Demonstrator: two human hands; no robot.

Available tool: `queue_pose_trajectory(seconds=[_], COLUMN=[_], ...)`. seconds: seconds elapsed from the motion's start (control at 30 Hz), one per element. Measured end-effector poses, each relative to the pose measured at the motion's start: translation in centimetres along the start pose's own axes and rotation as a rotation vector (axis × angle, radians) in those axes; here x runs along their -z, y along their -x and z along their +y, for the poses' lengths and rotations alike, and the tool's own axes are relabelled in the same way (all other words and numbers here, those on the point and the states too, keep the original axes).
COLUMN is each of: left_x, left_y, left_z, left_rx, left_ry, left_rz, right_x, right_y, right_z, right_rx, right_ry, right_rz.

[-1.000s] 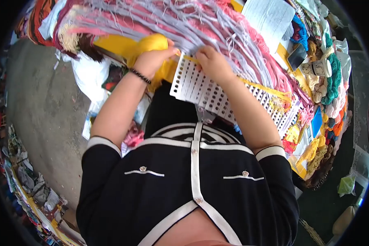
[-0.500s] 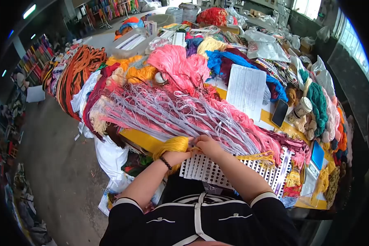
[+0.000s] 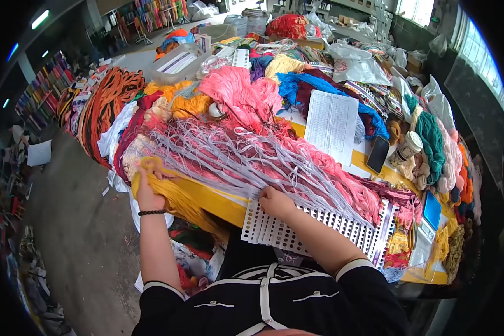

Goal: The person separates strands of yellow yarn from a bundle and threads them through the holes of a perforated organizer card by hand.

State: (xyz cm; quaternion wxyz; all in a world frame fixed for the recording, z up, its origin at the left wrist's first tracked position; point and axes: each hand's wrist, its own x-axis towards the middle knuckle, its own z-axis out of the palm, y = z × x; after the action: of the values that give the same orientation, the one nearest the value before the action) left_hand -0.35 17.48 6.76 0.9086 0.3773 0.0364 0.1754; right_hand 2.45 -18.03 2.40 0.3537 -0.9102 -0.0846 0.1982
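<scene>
A skein of yellow thread (image 3: 176, 199) hangs from my left hand (image 3: 149, 193), which is closed round its upper end at the left edge of the table. The skein's lower end trails to the right, below the table edge. My right hand (image 3: 275, 203) is closed above the corner of a white perforated card (image 3: 288, 231). What its fingers hold, if anything, is hidden. Just beyond that hand, long strands of grey-lilac thread (image 3: 229, 151) lie over pink thread (image 3: 341, 173).
A printed sheet (image 3: 331, 126), a black phone (image 3: 378, 154) and a paper cup (image 3: 409, 147) are on the right. Skeins of teal thread (image 3: 429, 148) and orange-black thread (image 3: 109, 106) heap at the sides. Floor (image 3: 84, 224) shows on the left.
My left hand has moved left and up with the yellow skein, away from my right hand. The skein is now stretched out, and its strands right of my right arm are gone.
</scene>
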Motion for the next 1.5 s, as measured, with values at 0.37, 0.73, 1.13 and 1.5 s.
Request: queue_pose_trajectory(seconds=[0.37,0.73,1.13,1.5], left_x=[-12.5,-14.0,-14.5,-14.7], left_y=[12.9,15.4,15.7,15.7], left_z=[-5.3,-7.3,-7.6,-8.1], left_rx=[0.320,0.348,0.428,0.417], left_ry=[-0.363,-0.392,-0.261,-0.201], left_rz=[-0.370,-0.368,-0.234,-0.187], right_x=[2.9,3.5,3.0,2.9], right_y=[8.1,10.3,10.7,10.8], right_z=[-7.3,-7.2,-6.8,-6.8], right_rx=[0.650,0.212,0.202,0.174], right_ry=[-0.530,-0.979,-1.063,-1.040], right_rz=[0.126,-0.149,-0.090,-0.040])
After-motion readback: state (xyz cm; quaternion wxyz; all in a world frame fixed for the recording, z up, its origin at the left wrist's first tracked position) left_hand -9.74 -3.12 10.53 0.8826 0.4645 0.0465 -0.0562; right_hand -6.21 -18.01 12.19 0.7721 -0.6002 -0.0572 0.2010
